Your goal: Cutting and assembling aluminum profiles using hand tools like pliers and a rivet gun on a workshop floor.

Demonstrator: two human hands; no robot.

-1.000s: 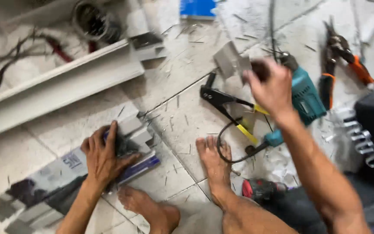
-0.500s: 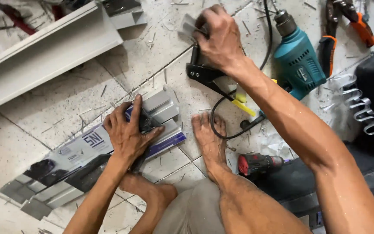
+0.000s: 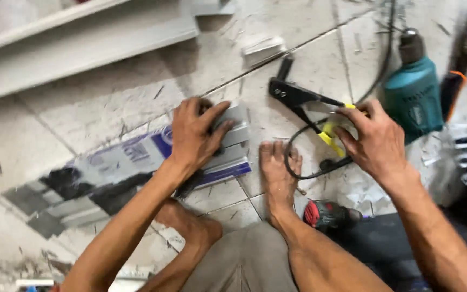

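While the left hand (image 3: 194,132) presses flat on the metal strip (image 3: 136,167) to pin it to the floor (image 3: 55,124), the right hand (image 3: 374,140) closes around the yellow-handled riveter (image 3: 312,111) beside it.

The aluminium profile (image 3: 136,167) is grey, with a blue-and-white film strip along it. The riveter (image 3: 304,103) is black with yellow grips. The drill (image 3: 413,92) is teal with a dark nose — its cable (image 3: 298,162) black. A second tool (image 3: 328,214) shows red and black. The floor tiles (image 3: 82,113) are pale, speckled — flecked with dark slivers.
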